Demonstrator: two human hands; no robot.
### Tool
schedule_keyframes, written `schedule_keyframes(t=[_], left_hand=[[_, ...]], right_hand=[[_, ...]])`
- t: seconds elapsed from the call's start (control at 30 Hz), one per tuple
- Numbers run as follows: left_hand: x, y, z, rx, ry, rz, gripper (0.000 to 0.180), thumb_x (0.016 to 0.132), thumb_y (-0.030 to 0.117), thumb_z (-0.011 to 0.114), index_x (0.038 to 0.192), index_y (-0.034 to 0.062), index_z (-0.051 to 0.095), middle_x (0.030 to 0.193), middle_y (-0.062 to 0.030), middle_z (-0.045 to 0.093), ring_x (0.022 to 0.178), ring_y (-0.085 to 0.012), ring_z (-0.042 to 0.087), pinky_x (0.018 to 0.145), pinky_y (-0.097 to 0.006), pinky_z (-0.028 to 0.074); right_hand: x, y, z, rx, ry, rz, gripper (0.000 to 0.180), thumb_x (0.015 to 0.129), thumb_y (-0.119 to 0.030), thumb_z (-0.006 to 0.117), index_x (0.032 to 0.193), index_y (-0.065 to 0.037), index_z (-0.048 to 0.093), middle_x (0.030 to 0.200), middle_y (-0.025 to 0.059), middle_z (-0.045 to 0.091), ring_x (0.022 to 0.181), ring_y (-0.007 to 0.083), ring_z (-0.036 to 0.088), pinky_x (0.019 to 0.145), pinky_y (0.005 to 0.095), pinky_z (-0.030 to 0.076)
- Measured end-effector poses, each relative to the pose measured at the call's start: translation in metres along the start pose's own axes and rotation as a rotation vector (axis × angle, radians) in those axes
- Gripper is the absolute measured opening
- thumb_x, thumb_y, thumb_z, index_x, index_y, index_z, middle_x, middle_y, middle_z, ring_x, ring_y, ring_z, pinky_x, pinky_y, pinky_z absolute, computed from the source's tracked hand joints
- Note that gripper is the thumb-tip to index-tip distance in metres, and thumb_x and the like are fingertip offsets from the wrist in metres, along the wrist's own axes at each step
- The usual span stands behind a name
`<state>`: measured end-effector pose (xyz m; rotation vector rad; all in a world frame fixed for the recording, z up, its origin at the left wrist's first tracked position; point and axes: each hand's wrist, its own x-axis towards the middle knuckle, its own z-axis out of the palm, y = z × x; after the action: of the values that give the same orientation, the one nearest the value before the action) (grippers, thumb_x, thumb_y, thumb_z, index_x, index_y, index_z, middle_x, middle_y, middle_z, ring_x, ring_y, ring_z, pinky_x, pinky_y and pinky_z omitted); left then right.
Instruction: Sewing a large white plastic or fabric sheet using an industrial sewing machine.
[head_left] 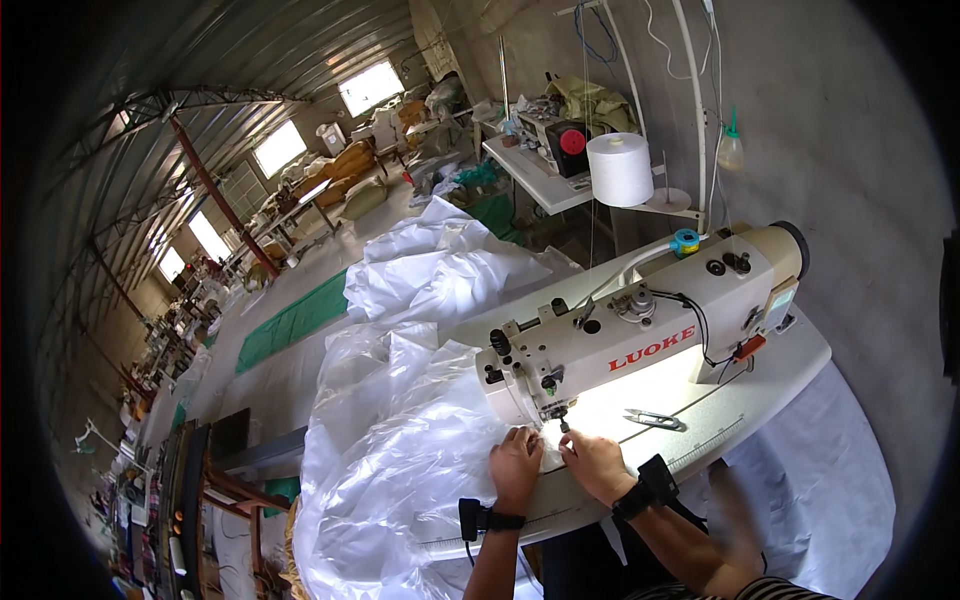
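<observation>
A pale sewing machine (pixel 640 335) stands on its table, its lit needle area right in front of my hands. Thin, shiny white plastic sheeting (pixel 390 470) is bunched to the left of the machine and runs up to the presser foot (pixel 556 411). My left hand (pixel 515 468) is closed on the sheeting just left of the needle. Beside it, my right hand (pixel 597 467) is closed with its fingertips pinched together below the presser foot; what they hold is too small to make out. A black strapped device sits on each wrist.
Thread snips (pixel 655 419) lie on the machine table (pixel 700 440), right of my hands. A white thread cone (pixel 620 170) stands behind the machine. More white sheeting (pixel 440 262) is heaped farther back. Another sewing machine (pixel 550 140) stands beyond. A wooden frame (pixel 228 490) is at left.
</observation>
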<state>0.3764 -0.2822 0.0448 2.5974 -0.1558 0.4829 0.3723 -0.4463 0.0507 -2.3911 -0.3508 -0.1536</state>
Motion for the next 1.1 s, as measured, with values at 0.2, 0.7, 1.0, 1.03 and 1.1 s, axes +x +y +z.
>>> schedule_keyframes(t=[0.2,0.7,1.0,1.03,1.1], left_hand=[[-0.009,-0.002,0.007,0.02,0.087,0.175,0.007,0.081,0.012,0.067,0.087,0.0087,0.067,0.09,-0.0059,0.066,0.077,-0.0289,0.064,0.072,-0.041,0.049],[-0.02,0.01,-0.009,0.023,0.016,0.351,0.016,0.081,0.008,0.066,0.096,0.0086,0.07,0.096,-0.0069,0.068,0.086,-0.0275,0.065,0.077,-0.039,0.052],[-0.038,0.02,-0.019,0.315,-0.108,0.414,0.029,0.082,0.013,0.059,0.11,0.0087,0.066,0.114,-0.0056,0.064,0.1,-0.0262,0.061,0.085,-0.038,0.051],[-0.039,0.022,-0.019,0.316,-0.139,0.421,0.031,0.082,0.012,0.058,0.112,0.0079,0.065,0.117,-0.006,0.063,0.102,-0.0265,0.06,0.088,-0.038,0.051],[-0.045,0.021,-0.025,0.261,-0.116,0.431,0.032,0.082,0.011,0.057,0.113,0.0067,0.065,0.117,-0.0064,0.063,0.104,-0.025,0.06,0.091,-0.038,0.05]], right_hand=[[0.0,-0.014,-0.007,-0.011,-0.091,0.046,0.023,0.09,-0.029,0.06,0.099,-0.008,0.06,0.076,0.0105,0.069,0.074,0.0297,0.069,0.066,0.0422,0.053],[-0.005,-0.003,0.002,0.002,0.011,0.019,0.019,0.089,-0.026,0.062,0.095,-0.008,0.063,0.083,0.0136,0.069,0.077,0.0329,0.068,0.071,0.0429,0.053],[-0.018,0.003,0.006,0.041,0.114,-0.158,0.012,0.088,-0.019,0.062,0.092,-0.008,0.064,0.083,0.011,0.062,0.076,0.0313,0.064,0.069,0.0404,0.052],[-0.021,0.006,0.007,0.04,0.114,-0.161,0.012,0.088,-0.019,0.062,0.092,-0.008,0.064,0.083,0.011,0.062,0.076,0.0313,0.064,0.069,0.0404,0.052],[-0.028,0.009,0.008,-0.181,0.111,-0.306,0.01,0.09,-0.016,0.058,0.092,-0.008,0.064,0.084,0.0078,0.058,0.075,0.0283,0.063,0.063,0.0406,0.051]])
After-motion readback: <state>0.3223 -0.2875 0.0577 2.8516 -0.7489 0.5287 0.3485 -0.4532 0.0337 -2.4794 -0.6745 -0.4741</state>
